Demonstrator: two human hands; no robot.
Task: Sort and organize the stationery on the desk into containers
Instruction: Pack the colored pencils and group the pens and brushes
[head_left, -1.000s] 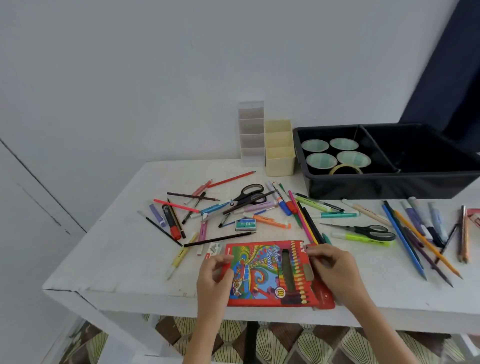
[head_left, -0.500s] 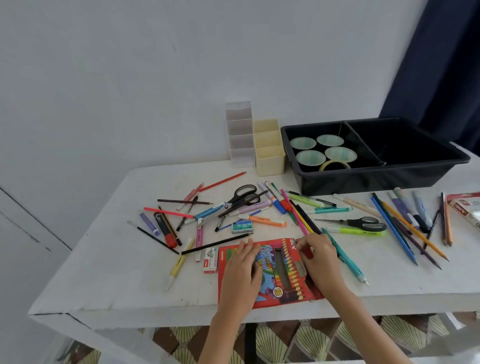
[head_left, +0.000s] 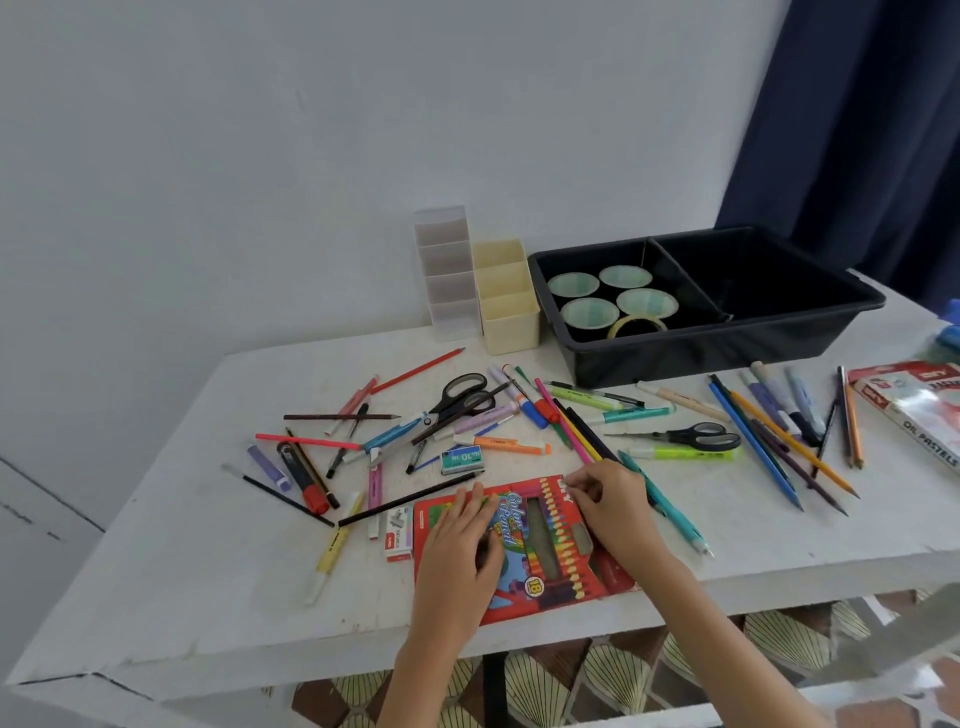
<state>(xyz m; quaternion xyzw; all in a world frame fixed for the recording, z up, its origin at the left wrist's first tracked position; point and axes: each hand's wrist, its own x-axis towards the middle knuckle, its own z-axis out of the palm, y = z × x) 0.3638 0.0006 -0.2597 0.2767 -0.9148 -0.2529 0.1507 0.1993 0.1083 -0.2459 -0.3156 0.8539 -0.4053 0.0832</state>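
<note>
Head view: the colour pencil box (head_left: 550, 556) lies flat at the near edge of the desk (head_left: 208, 571), among loose pens. The left hand (head_left: 460, 561) rests on it, fingers straight and together, likely pinning it against sliding. The right hand (head_left: 613, 512) has its fingertips curled, pinching the box's top edge (apparently working the flap). The black tray (head_left: 727, 338) sits behind, well apart.

A single wide-angle view from a camera worn on the person's head, facing forward and down. The white bench (head_left: 156, 597) spans the lower half of the frame, its near edge close below; a pale wall (head_left: 260, 156) fills the upper half. Forearms enter from the bottom edge, and the left hand (head_left: 457, 566) and right hand (head_left: 613, 506) meet on a red pencil box (head_left: 550, 540) at lower centre, nearest the camera.
</note>
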